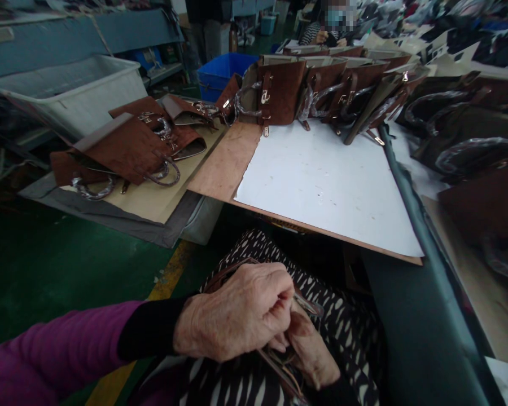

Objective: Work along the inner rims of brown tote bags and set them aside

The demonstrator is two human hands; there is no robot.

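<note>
My left hand (pixel 241 310) is closed in a fist-like pinch over my lap, its knuckles upward. Whatever lies between its fingertips is hidden. Just right of it and partly beneath, my right hand (pixel 311 347) is curled with its thumb on top, against the left fingers. Narrow brown strap-like pieces (pixel 281 372) run out from under both hands, and the right fingers are wrapped around them. A shiny-edged end (pixel 309 304) sticks out beyond the right hand. Most of this brown work is covered by the hands, resting on the black-and-white patterned cloth over my legs.
Brown handbags (pixel 281 93) with plastic-wrapped handles line the back of the white-papered table (pixel 322 175). More handbags lie on a left-hand board (pixel 122 146) and on the right side. A grey tub (pixel 76 90) and blue bin (pixel 220 70) stand behind. A masked person (pixel 322 36) sits opposite.
</note>
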